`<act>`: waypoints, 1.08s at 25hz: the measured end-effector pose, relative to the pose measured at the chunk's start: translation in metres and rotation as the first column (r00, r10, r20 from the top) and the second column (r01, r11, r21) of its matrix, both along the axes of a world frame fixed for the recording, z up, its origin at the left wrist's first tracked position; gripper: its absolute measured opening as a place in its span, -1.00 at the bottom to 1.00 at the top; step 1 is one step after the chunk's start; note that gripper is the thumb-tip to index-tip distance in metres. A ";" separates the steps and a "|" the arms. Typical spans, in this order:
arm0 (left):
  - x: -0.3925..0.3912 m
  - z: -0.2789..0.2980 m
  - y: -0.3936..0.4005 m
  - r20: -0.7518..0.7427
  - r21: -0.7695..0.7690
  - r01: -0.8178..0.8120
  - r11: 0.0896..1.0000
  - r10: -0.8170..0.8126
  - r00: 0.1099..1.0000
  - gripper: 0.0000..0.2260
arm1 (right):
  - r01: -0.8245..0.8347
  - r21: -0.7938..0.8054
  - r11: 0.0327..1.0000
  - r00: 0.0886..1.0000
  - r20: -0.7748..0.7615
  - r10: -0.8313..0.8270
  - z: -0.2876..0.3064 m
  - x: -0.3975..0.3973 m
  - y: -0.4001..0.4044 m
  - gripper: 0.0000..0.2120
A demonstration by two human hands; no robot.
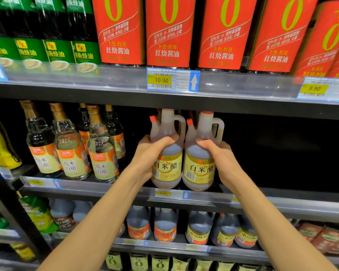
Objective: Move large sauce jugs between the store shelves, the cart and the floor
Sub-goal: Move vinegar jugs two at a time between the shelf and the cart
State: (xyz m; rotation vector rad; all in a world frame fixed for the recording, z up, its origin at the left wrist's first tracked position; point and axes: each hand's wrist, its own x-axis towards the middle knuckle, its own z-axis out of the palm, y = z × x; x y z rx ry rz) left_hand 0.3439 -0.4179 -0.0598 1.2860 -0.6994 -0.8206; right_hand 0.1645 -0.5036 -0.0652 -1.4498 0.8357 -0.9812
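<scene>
Two pale plastic vinegar jugs with yellow labels, red caps and moulded handles stand side by side at the front of the middle shelf (114, 189). My left hand (153, 151) is wrapped around the shoulder of the left jug (167, 165). My right hand (218, 153) grips the shoulder of the right jug (201, 169). The two jugs touch each other, and their bases sit at the shelf's front lip. Their tops reach just under the shelf above.
Glass vinegar bottles (70, 145) stand left of the jugs. To the right the middle shelf is dark and bare (282, 153). Red soy sauce bottles (168, 32) fill the shelf above, dark jugs (164, 225) the shelf below. A black upright (12, 208) runs at left.
</scene>
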 end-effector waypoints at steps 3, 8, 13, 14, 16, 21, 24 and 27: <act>0.002 -0.002 -0.001 0.019 -0.030 0.001 1.000 -0.001 1.000 -0.44 | -0.005 -0.016 1.000 1.000 0.005 0.005 -0.005 0.000 -0.003 -0.52; -0.002 -0.019 -0.002 0.095 -0.007 -0.021 1.000 0.022 0.995 -0.28 | 0.020 -0.018 1.000 1.000 0.011 -0.020 -0.017 -0.001 -0.008 -0.46; -0.001 -0.031 -0.001 0.102 0.101 -0.017 0.995 0.007 0.995 -0.54 | 0.008 0.001 1.000 0.999 -0.032 -0.008 -0.036 -0.007 -0.012 -0.45; 0.001 -0.032 -0.001 0.117 0.104 -0.009 0.995 -0.003 0.993 -0.47 | 0.004 0.002 1.000 0.999 -0.037 -0.003 -0.039 -0.008 -0.012 -0.50; 0.004 -0.034 -0.001 0.152 0.098 -0.004 0.995 -0.011 0.988 -0.33 | -0.021 0.015 1.000 0.999 -0.027 0.021 -0.039 -0.012 -0.013 -0.63; 0.007 -0.035 0.001 0.241 0.093 0.007 0.996 -0.029 0.970 -0.20 | -0.077 0.008 0.997 0.997 -0.017 0.077 -0.037 -0.018 -0.013 -0.65; 0.003 -0.035 0.006 0.247 0.089 -0.020 0.996 -0.002 0.969 -0.22 | -0.073 -0.011 0.997 0.996 -0.045 0.072 -0.038 -0.016 -0.013 -0.35; -0.004 -0.037 0.012 0.276 0.088 -0.039 0.995 0.013 0.961 -0.21 | -0.068 -0.020 0.998 0.995 -0.079 0.066 -0.038 -0.017 -0.017 -0.14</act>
